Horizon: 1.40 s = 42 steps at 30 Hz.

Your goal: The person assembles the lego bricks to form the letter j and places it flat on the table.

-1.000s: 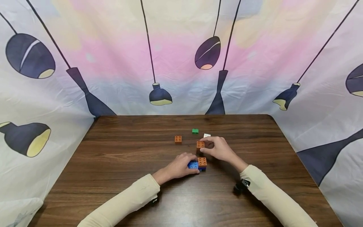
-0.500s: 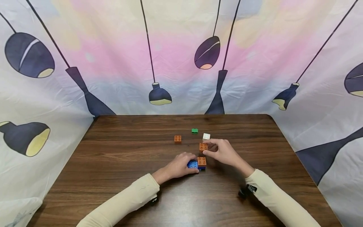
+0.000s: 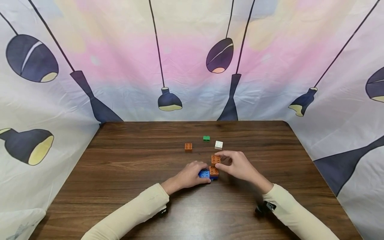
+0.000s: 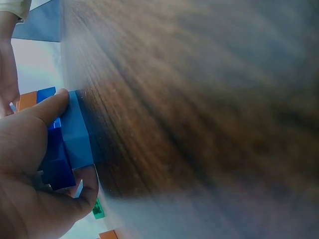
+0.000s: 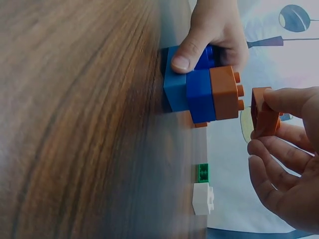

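My left hand grips a small stack of toy building bricks, thumb on the near side and fingers on the far side. At the bottom of the stack is a light blue brick, low on the table. Dark blue bricks sit on it, and an orange brick tops its right end, studs up. Between thumb and fingers my right hand pinches a second orange brick. In the right wrist view this brick hangs just above the studs of the stacked orange one, with a narrow gap between.
Farther back on the wooden table lie a loose orange brick, a green brick and a white brick. A printed cloth hangs behind the table and along both sides.
My right hand has brought its orange brick nearer and slightly right, over the stack, uncovering the white brick. The left hand stays in place on the stack.
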Tool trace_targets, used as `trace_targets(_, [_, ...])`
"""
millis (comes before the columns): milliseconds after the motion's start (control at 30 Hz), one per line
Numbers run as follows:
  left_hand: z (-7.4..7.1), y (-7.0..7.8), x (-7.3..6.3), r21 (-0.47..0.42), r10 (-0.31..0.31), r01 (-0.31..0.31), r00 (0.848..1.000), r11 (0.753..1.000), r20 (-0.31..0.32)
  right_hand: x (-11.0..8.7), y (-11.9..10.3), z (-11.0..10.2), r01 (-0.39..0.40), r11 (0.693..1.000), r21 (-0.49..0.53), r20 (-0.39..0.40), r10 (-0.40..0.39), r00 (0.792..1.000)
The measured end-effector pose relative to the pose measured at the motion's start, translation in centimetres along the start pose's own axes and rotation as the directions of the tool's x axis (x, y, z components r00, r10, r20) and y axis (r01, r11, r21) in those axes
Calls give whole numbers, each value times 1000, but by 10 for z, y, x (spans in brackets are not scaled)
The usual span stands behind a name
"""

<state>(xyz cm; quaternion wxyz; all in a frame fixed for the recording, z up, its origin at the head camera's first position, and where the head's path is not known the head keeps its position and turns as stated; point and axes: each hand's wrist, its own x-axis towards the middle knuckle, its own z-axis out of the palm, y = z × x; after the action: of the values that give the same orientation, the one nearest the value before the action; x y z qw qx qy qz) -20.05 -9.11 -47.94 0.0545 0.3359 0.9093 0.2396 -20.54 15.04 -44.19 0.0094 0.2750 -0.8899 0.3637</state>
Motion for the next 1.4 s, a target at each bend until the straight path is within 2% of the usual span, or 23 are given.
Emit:
trace_targets(467, [2,-2,1,1,32,-32,999,999,-17,-9,-4,9,55,998,24,14,-55,998])
trace_targets(733, [2,-2,1,6,30,-30,999,1000,-14,-12,-3,11,71,997,27,44,-72,996])
trace_targets(1400, [1,0,1,2,13,-13,1000,1000,-3,-10,1,10,55,997,53,54,-58,997])
